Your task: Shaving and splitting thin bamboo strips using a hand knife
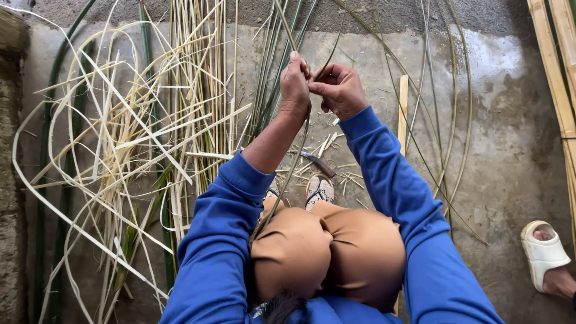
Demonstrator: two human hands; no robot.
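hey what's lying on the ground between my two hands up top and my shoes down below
In the head view, between your hands and your shoes lies a dark-handled knife on the concrete floor, among pale bamboo shavings.

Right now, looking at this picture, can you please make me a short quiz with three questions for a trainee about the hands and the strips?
1. True or false: both hands are pinching the same thin green strip.
2. Where does the heap of pale strips lie? A) by the person's left arm, B) by the person's right arm, C) on the knees.
3. Fill in: on the floor before the shoes lies a tool with a dark ____.

Key: 1 true. 2 A. 3 handle.
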